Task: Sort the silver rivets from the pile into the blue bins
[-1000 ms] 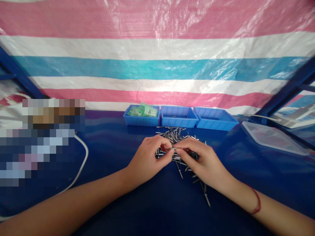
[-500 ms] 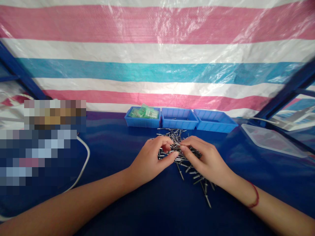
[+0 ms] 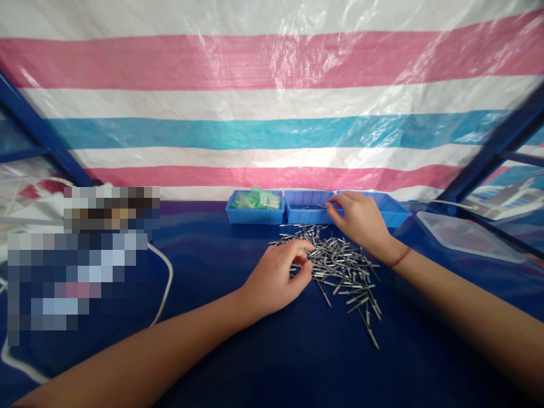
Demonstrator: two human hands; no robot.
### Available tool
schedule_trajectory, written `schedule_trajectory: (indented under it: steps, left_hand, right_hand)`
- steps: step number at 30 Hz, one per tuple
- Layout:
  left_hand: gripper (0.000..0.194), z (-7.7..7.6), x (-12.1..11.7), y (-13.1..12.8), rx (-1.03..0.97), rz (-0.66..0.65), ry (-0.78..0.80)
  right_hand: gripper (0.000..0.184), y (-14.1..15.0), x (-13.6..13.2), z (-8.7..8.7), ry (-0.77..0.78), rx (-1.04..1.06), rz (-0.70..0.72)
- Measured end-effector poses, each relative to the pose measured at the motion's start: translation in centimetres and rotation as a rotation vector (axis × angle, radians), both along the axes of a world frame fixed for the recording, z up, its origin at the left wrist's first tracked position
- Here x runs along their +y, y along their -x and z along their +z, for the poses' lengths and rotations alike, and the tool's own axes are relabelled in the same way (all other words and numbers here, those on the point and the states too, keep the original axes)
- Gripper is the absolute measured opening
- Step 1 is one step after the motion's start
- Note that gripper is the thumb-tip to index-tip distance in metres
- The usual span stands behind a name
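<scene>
A loose heap of silver blind rivets (image 3: 340,255) lies spread on the dark blue table. At its left edge rests my left hand (image 3: 274,277), thumb and forefinger apart with nothing visible between them; its other fingers are curled and partly hidden. My right hand (image 3: 361,221) is over the right side of the middle blue bin (image 3: 308,216), pinching a single rivet (image 3: 322,205) between thumb and fingertips. One or so rivets show inside that bin. The right blue bin (image 3: 393,212) is partly covered by my right hand.
The left blue bin (image 3: 255,216) holds green-tinted plastic packets (image 3: 259,198). A translucent lid (image 3: 467,238) lies on the right. A white cable (image 3: 170,277) curves across the left, beside a pixelated area. Striped sheeting (image 3: 272,130) hangs behind, between blue frame posts (image 3: 505,150).
My right hand has moved from the heap up to the middle bin, carrying a rivet. My left hand remains beside the heap. The camera view has shifted slightly.
</scene>
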State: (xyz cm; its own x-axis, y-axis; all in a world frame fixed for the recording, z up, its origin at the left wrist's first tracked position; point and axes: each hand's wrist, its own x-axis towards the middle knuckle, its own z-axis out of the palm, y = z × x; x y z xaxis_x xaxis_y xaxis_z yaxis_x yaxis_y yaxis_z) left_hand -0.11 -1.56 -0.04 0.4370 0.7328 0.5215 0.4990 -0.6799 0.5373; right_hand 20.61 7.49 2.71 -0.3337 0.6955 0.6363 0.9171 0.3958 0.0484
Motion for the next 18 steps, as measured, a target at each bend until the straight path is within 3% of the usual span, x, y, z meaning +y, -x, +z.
schedule_trajectory:
  steps: [5,9,13,18]
  left_hand:
    - [0.023,0.0,0.0,0.1,0.103,0.111,-0.012]
    - [0.023,-0.1,0.1,0.3,0.248,0.182,-0.038]
    - [0.026,-0.2,0.2,0.5,0.328,0.202,-0.043]
    - [0.029,-0.1,0.4,0.9,0.354,0.197,-0.061]
  right_hand:
    - [0.022,0.0,-2.0,-1.3,0.041,0.042,0.106]
    - [0.017,-0.1,-4.1,-1.9,0.167,0.121,0.231]
    - [0.016,0.6,-5.2,-1.8,0.300,0.155,0.339]
    - [0.015,1.6,-6.5,-1.2,0.328,0.116,0.430]
